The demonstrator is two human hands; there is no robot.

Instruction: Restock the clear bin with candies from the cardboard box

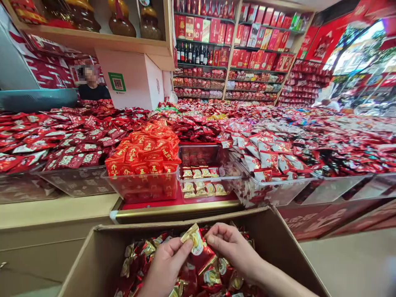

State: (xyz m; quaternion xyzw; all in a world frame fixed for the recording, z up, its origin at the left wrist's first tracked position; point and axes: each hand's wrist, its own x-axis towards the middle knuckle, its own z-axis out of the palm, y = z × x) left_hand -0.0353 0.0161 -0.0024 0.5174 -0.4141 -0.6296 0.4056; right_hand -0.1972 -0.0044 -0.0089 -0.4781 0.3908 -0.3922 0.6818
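Note:
Over an open cardboard box (102,247), my left hand (168,262) pinches the gold end of a red-and-gold wrapped candy (198,244) between thumb and fingers. My right hand (230,247) is closed at the candy's other side, thumb against forefinger near its red edge. Below both hands, the box holds many loose candies (212,276) in similar red and gold wrappers. Just beyond the box stands a clear plastic bin (210,178) with a few rows of gold-and-red candies laid in its bottom.
A clear bin (140,187) heaped with orange-red packets (148,152) stands left of the sparse bin. To the right, another bin (275,192) is piled with white-and-red packets. Behind are shelves (232,49) of boxes and bottles. A person (92,84) is at the back left.

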